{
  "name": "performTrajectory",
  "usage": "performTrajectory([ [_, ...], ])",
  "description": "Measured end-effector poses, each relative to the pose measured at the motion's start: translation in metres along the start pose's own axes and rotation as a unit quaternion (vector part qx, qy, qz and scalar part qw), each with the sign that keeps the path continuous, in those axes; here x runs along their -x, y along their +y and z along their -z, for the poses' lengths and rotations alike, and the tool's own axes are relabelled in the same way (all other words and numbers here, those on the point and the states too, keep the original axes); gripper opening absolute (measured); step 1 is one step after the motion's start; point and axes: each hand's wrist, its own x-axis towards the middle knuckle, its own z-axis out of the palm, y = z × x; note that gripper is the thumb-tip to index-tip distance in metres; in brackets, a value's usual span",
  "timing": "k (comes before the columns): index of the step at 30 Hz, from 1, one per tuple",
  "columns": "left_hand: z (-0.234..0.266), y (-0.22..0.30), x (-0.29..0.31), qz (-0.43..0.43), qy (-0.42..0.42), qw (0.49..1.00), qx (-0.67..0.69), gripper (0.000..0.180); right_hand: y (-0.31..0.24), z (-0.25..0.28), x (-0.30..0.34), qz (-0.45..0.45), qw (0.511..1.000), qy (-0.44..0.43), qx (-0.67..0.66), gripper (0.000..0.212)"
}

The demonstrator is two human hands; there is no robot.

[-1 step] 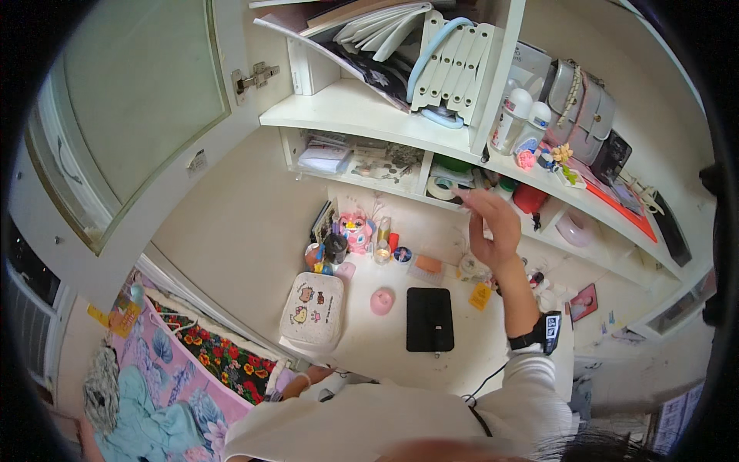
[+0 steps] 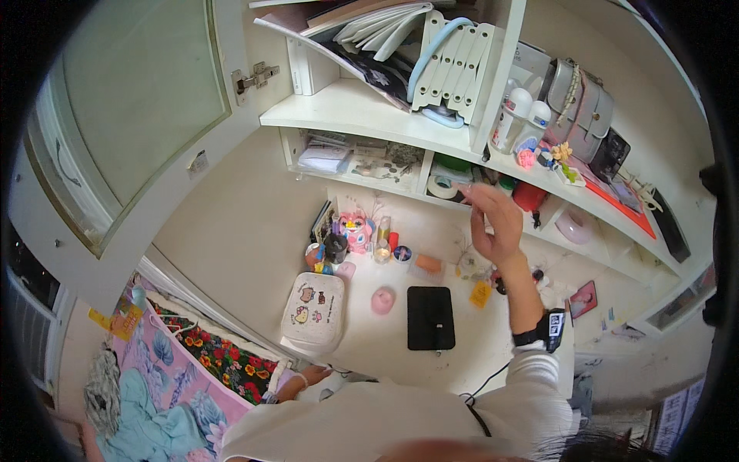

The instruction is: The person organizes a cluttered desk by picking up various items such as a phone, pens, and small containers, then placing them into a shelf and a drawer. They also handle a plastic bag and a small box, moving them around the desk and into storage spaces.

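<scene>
My right hand (image 2: pixel 496 225) is raised in front of the low shelf, a watch (image 2: pixel 551 329) on its wrist. Its fingers stretch left toward a roll of tape (image 2: pixel 441 187) in an open compartment, the thumb apart from them. Nothing shows in its grasp, and whether the fingertips touch the roll cannot be told. Down at the desk's front left edge, my left hand (image 2: pixel 315 374) lies low with fingers extended. Closest to it on the desk is a white case with cartoon animals (image 2: pixel 314 312). A black flat case (image 2: pixel 430 318) and a small pink round object (image 2: pixel 382 300) lie farther right.
Above the desk, a white shelf (image 2: pixel 362 115) holds papers and a folding rack (image 2: pixel 454 65). A glazed cabinet door (image 2: pixel 146 108) stands open at left. Bottles (image 2: pixel 512 119) and a grey bag (image 2: pixel 581 108) occupy the right shelf. A pink toy (image 2: pixel 356 231) stands at the desk's back.
My right hand has shifted slightly to the right and nearer to me. My left hand has moved a little; the things on the desk and shelves stay put.
</scene>
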Motion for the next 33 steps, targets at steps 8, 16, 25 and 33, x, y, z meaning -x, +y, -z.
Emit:
performTrajectory([
  [8, 0.104, -0.001, 0.129, -0.110, -0.019, 0.986, -0.123, 0.056, -0.022, 0.077, -0.013, -0.009, 0.938, -0.309, 0.156, 0.046],
  [16, 0.134, -0.029, 0.134, -0.298, -0.045, 0.931, -0.204, 0.041, -0.041, 0.118, -0.117, 0.058, 0.882, -0.327, 0.335, 0.049],
  [25, 0.135, -0.041, 0.149, -0.254, 0.040, 0.943, -0.211, 0.046, 0.004, 0.002, -0.289, 0.090, 0.936, -0.125, 0.317, 0.058],
  [33, 0.110, -0.056, 0.129, -0.283, 0.090, 0.942, -0.154, 0.046, 0.053, -0.073, -0.358, -0.044, 0.949, -0.011, 0.310, 0.045],
])
